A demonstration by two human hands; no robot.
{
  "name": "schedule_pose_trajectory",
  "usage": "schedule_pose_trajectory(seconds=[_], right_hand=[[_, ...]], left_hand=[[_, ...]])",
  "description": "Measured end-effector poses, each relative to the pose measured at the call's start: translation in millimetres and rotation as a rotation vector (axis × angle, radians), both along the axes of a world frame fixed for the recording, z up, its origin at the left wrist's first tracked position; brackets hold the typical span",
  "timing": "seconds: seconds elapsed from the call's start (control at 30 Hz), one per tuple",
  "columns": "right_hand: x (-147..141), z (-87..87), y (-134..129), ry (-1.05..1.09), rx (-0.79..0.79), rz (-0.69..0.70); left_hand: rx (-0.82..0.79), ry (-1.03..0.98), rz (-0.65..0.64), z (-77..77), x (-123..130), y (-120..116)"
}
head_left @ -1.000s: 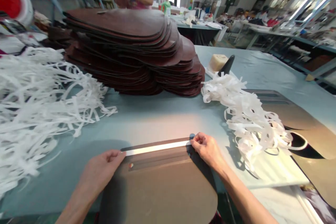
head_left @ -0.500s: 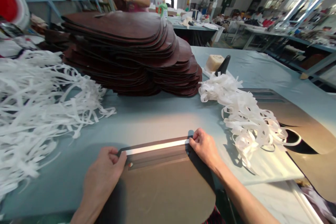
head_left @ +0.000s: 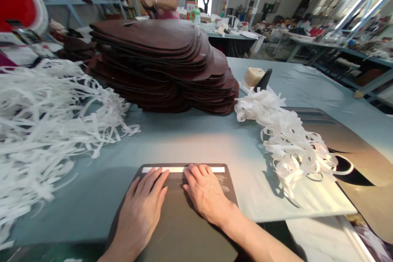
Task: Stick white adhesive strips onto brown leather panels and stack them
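Flat grey-brown panel with rounded corners (head_left: 178, 225): on the pale blue counter (head_left: 196, 139), its near part past the front edge.
Narrow straight white strip (head_left: 177, 170): along the panel's far edge — both ends bare, parts beneath fingertips.
Left hand (head_left: 143, 206): palm down on the panel, fingertips on the strip; grip spread, nothing clasped.
Right hand (head_left: 205, 192): palm down, fingers extended over the strip; grip flattened, nothing clasped.
Tall stack of dark-brown leather-like sheets (head_left: 159, 65): beyond the panel.
Tangled heap of loose white strips (head_left: 58, 118): left of the stack.
Curled white strip bundle (head_left: 285, 133): right — near a cream-coloured block (head_left: 252, 77).
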State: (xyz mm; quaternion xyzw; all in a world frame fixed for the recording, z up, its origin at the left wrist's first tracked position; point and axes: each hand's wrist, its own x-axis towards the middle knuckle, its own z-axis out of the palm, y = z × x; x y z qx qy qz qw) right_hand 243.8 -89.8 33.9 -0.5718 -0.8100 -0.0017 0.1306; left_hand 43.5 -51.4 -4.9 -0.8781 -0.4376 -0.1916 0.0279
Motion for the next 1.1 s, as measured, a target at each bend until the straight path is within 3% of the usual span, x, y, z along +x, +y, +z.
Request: schedule_pose_trajectory(seconds=[0.1, 0.27, 0.5, 0.77, 0.97, 1.1], right_hand=[[5.4, 0.7, -1.0, -0.019, -0.019, -0.031], [16.6, 1.6, 10.2, -0.023, -0.024, -0.133], [-9.4, 4.1, 48.9, -0.081, -0.057, -0.244], [-57.5, -11.6, 80.9, 0.252, -0.034, 0.064], [-65.0, -14.7, 74.0, 0.028, 0.086, 0.110], [-65.3, -10.7, 67.0, -0.069, 0.096, 0.145]], left_hand=[[-0.019, -0.060, -0.026, -3.8, -6.9, 14.0], [-0.042, -0.258, 0.099, -1.8, -8.7, 17.3], [-0.090, -0.277, 0.158, 3.5, -7.5, 10.4], [-0.145, -0.335, 0.170, 6.6, -11.4, 14.5], [-0.202, -0.168, 0.192, 22.5, -7.4, 25.2], [-0.150, -0.097, 0.221, 24.7, -5.5, 23.9]])
